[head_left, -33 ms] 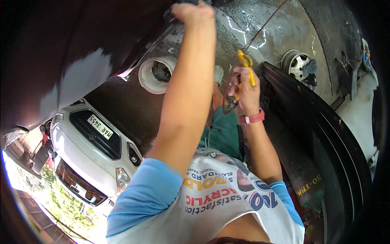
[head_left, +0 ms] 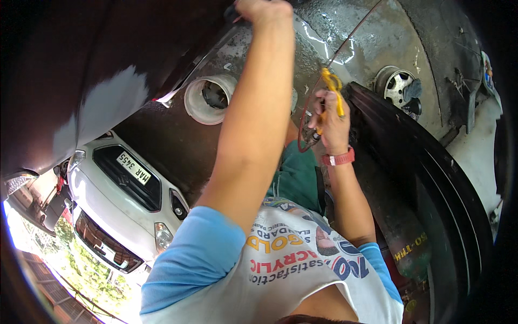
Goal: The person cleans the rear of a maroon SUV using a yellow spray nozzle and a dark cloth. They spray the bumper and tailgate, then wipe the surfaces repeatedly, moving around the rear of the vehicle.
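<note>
My left hand (head_left: 265, 8) reaches out at the top edge, next to the dark car body panel (head_left: 48, 70). Its fingers are bent round a small dark thing that I cannot make out, partly cut off by the picture's edge. In front of my body, my right hand (head_left: 335, 129) is closed round a yellow air blow gun (head_left: 333, 83). A thin reddish-brown hose (head_left: 352, 38) joins the gun at a metal fitting below my fingers, loops beside them and runs off to the upper right.
A white bucket (head_left: 191, 102) with something dark inside stands on the wet floor. At the right are an alloy wheel (head_left: 384, 81) and a long black car part (head_left: 431, 156). A silver car (head_left: 113, 189) is parked at the left. A green cylinder (head_left: 413, 259) lies lower right.
My left hand and forearm have shifted slightly right and up along the dark panel. My right hand has moved a little right, still holding the yellow blow gun.
</note>
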Demonstrator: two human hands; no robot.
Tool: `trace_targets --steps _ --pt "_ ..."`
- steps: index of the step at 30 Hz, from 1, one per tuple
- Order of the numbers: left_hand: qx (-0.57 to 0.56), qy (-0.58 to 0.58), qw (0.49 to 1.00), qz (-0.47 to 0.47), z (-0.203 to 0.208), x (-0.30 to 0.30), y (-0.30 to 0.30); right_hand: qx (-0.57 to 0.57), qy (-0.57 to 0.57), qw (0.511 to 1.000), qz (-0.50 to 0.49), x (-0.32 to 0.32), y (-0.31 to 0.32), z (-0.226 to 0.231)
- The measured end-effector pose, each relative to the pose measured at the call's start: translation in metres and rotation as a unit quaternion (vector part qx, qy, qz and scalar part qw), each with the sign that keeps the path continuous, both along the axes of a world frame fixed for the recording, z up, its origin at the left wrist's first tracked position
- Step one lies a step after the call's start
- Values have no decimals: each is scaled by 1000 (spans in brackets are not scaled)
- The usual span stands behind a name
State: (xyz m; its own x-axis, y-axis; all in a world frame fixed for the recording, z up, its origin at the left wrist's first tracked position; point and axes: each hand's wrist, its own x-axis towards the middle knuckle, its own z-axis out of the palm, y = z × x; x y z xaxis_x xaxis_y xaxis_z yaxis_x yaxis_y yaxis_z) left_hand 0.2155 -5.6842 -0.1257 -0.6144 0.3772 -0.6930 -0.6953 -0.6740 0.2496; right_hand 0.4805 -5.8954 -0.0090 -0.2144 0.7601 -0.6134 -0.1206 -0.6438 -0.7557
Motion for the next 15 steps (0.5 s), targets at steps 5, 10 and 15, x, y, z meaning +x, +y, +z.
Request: trace_targets --steps 5,10,15 --pt "78 -87 991 70 -28 3 12 8 32 999 21 46 8 -1" --pt "11 -173 983 62 -80 -38 -80 -7 -2 1000 28 40 5 -24" --pt "-137 -60 985 90 -98 -93 -187 -13 12 998 56 25 -5 -42"
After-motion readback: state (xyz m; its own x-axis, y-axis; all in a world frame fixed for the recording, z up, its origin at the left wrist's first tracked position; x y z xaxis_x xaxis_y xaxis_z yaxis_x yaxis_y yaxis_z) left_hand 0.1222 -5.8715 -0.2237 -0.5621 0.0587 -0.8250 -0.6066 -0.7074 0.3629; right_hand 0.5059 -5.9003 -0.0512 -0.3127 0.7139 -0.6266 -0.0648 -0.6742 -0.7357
